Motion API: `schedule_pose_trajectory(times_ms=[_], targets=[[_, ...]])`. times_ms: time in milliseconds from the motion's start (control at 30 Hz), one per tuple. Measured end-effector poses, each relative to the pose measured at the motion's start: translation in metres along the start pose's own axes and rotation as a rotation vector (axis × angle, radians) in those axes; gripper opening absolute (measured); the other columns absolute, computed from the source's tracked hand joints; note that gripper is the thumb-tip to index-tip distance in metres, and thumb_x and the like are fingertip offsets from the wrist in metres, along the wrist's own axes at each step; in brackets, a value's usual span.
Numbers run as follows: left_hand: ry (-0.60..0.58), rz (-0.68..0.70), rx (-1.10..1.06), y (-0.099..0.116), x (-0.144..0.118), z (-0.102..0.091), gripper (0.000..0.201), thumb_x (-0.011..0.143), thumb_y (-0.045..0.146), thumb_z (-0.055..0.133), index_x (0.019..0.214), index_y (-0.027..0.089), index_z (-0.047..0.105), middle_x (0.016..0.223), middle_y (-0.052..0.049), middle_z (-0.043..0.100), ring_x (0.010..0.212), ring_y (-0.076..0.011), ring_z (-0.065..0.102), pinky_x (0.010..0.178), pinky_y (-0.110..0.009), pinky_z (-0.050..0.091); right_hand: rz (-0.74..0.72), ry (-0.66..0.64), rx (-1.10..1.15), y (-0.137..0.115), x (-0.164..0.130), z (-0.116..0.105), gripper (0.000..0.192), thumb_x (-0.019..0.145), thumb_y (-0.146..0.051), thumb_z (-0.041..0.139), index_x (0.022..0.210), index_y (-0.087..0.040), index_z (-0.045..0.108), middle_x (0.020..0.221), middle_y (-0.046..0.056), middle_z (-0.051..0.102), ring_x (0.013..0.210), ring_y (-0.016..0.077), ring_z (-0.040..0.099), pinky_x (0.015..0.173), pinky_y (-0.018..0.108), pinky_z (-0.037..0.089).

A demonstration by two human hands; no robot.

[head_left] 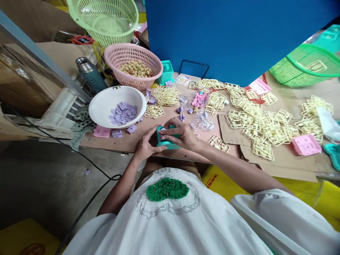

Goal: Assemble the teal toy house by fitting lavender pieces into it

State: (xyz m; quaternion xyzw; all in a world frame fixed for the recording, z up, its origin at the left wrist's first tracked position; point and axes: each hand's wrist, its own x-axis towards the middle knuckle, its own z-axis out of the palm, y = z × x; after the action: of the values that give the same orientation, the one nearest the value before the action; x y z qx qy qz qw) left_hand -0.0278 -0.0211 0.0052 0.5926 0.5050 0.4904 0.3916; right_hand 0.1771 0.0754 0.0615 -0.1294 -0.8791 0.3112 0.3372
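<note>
A small teal plastic box (pixel 168 144) sits at the table's front edge, directly before me. My left hand (pixel 145 145) grips its left side, thumb along the near edge and fingers at the far left corner. Over the box, my right hand (pixel 184 135) has its fingers closed on a small purple plastic piece (pixel 162 130), which is partly hidden by them. To the left, a white bowl (pixel 99 109) holds a heap of flat purple pieces (pixel 123 114). Several more purple pieces (pixel 181 117) lie on the table beyond my hands.
A pink basket (pixel 152 67) of peanuts, a flask (pixel 91 76) and a green basket (pixel 106 21) stand back left. Cream plastic part frames (pixel 276 127) cover much of the right side, near a pink tray (pixel 306 144). A blue panel (pixel 212 39) rises behind.
</note>
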Motion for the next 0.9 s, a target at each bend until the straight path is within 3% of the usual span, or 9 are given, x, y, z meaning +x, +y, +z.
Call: schedule_pose_trajectory(times_ms=[267, 433, 667, 833, 900], targets=[[0.027, 0.000, 0.029, -0.007, -0.002, -0.001, 0.099, 0.067, 0.053, 0.096, 0.153, 0.022, 0.056, 0.155, -0.016, 0.061, 0.146, -0.0360, 0.056, 0.126, -0.049, 0.043, -0.058, -0.226, -0.044, 0.006, 0.025, -0.017, 0.038, 0.107, -0.045, 0.056, 0.112, -0.019, 0.084, 0.104, 0.014, 0.068, 0.095, 0.0223, 0.064, 0.083, 0.036, 0.054], [0.042, -0.003, 0.039, -0.009, -0.003, 0.000, 0.101, 0.065, 0.054, 0.097, 0.152, 0.023, 0.058, 0.155, -0.015, 0.061, 0.146, -0.0361, 0.056, 0.126, -0.049, 0.044, -0.123, -0.304, -0.073, 0.003, 0.035, -0.026, 0.034, 0.108, -0.038, 0.056, 0.109, -0.019, 0.084, 0.103, 0.014, 0.069, 0.097, 0.0234, 0.063, 0.084, 0.038, 0.054], [0.021, -0.018, 0.021, -0.006, -0.003, 0.000, 0.102, 0.066, 0.053, 0.097, 0.154, 0.022, 0.056, 0.156, -0.015, 0.060, 0.147, -0.0360, 0.055, 0.126, -0.048, 0.043, -0.069, -0.174, -0.098, -0.003, 0.027, -0.016, 0.032, 0.107, -0.036, 0.058, 0.108, -0.017, 0.084, 0.102, 0.016, 0.069, 0.094, 0.0238, 0.065, 0.080, 0.037, 0.055], [0.018, -0.038, 0.004, 0.000, -0.003, 0.000, 0.098, 0.067, 0.052, 0.096, 0.152, 0.024, 0.057, 0.153, -0.015, 0.062, 0.146, -0.0366, 0.056, 0.124, -0.048, 0.044, -0.006, -0.248, -0.099, -0.015, 0.019, -0.018, 0.032, 0.106, -0.036, 0.060, 0.122, -0.016, 0.080, 0.110, 0.017, 0.070, 0.096, 0.0240, 0.068, 0.081, 0.038, 0.058], [0.012, -0.037, -0.005, 0.001, -0.003, 0.001, 0.096, 0.068, 0.052, 0.095, 0.152, 0.024, 0.057, 0.153, -0.015, 0.062, 0.145, -0.0362, 0.056, 0.125, -0.048, 0.043, 0.018, -0.222, -0.085, -0.016, 0.016, -0.018, 0.031, 0.106, -0.036, 0.059, 0.122, -0.018, 0.080, 0.111, 0.016, 0.070, 0.097, 0.0234, 0.069, 0.082, 0.037, 0.059]])
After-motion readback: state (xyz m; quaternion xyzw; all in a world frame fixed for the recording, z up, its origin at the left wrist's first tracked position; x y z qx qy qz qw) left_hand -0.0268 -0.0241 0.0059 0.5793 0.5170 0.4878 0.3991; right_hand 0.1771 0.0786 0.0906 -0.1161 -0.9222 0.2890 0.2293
